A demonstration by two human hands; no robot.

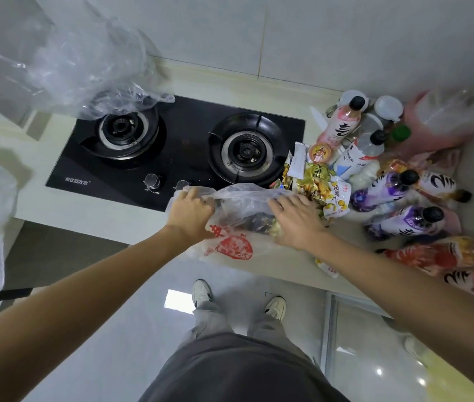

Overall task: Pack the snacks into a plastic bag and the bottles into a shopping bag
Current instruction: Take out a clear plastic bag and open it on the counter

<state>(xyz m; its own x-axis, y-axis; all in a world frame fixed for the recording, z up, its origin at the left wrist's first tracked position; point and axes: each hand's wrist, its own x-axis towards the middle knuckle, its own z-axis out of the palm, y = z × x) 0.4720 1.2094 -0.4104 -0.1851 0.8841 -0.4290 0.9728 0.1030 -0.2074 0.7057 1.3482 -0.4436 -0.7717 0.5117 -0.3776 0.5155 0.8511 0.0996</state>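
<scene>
1. Step, as I read it: snacks going into the plastic bag (238, 224), centre frame on the bench (90, 221) front edge.
2. Left hand (190, 211) grips the bag's mouth rim, fingers curled round it.
3. Right hand (298, 220) lies flat, fingers fairly straight, on the bag by the snacks (317, 184); grasp unclear.
4. Next move likely: draw the snack pile, just right of the bag, into the open mouth.
5. Bottles (398, 192) untouched, right of frame.
6. Bag contents blurry; shopping bag not identifiable; lower-right bottles cut off.
</scene>
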